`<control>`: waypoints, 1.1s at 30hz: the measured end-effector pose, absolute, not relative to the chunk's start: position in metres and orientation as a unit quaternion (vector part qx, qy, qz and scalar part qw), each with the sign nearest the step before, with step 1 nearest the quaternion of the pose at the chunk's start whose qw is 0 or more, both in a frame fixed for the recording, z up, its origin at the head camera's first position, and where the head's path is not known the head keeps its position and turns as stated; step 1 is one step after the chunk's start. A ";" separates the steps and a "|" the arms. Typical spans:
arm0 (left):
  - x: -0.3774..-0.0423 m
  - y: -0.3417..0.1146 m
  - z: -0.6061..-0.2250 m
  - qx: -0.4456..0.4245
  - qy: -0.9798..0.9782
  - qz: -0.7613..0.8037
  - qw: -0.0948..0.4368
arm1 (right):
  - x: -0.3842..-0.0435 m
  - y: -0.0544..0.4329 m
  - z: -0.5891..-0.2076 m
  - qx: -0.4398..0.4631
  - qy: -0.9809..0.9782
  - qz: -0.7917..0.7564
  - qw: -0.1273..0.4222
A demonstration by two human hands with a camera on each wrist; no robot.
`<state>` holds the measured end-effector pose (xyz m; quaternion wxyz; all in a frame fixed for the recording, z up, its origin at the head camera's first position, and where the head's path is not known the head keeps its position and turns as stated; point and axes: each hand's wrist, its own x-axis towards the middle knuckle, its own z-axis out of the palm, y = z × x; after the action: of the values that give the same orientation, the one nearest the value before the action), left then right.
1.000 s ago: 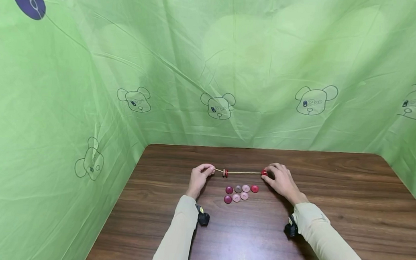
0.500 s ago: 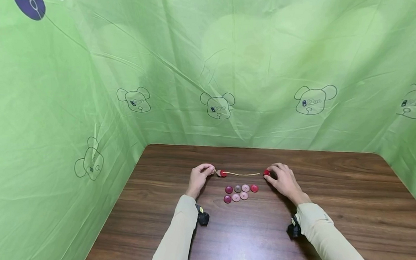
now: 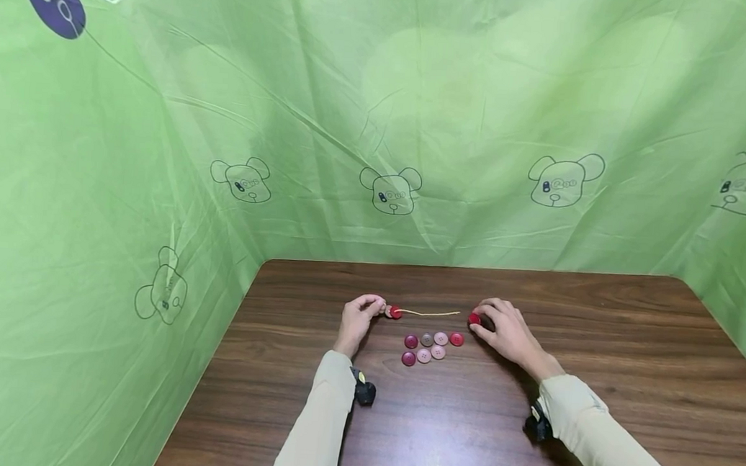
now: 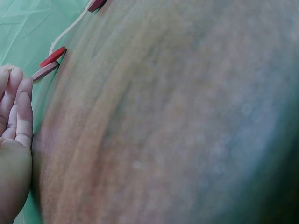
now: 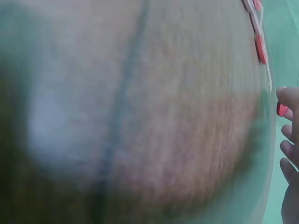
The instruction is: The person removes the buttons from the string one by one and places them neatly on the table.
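My left hand (image 3: 356, 322) pinches one end of a thin pale yellow string (image 3: 426, 314) at the back of the table. Strung on it close to my fingertips are a red button (image 3: 396, 312) and a pinkish one behind it; the left wrist view shows the red button (image 4: 53, 56) and the pink button (image 4: 45, 71) leaning together. From there the string runs right along the wood to a loose end. Just right of that end, my right hand (image 3: 509, 333) pinches another red button (image 3: 474, 319) between thumb and fingers. The string's end lies apart from this button.
On the brown wooden table (image 3: 318, 280), several loose buttons lie in front of the string: a red button (image 3: 456, 339), a dark magenta button (image 3: 409, 358), a grey-brown button (image 3: 427, 339) and pale pink ones. A green printed cloth (image 3: 464, 225) hangs behind and at the sides.
The string has come out of my right fingers and dropped slack onto the table. Its strung buttons slid left toward my left hand. My right hand still pinches its red button, now turned flat-side forward.
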<state>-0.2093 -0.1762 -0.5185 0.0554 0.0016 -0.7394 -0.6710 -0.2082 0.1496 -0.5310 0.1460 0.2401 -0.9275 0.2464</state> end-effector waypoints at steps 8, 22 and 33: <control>-0.207 -0.176 -0.514 -0.003 -0.737 -0.674 0.049 | -0.195 0.144 -0.533 0.301 -0.909 0.240 0.161; -0.209 -0.177 -0.519 -0.003 -0.735 -0.676 0.053 | -0.175 0.132 -0.528 0.350 -0.896 0.249 0.113; -0.207 -0.176 -0.516 -0.001 -0.741 -0.670 0.055 | -0.174 0.129 -0.529 0.370 -0.893 0.231 0.112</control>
<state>-0.2071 -0.1757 -0.5157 0.0552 -0.0014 -0.7405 -0.6698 -0.1735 0.1294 -0.5291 0.1122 0.3703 -0.8927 0.2312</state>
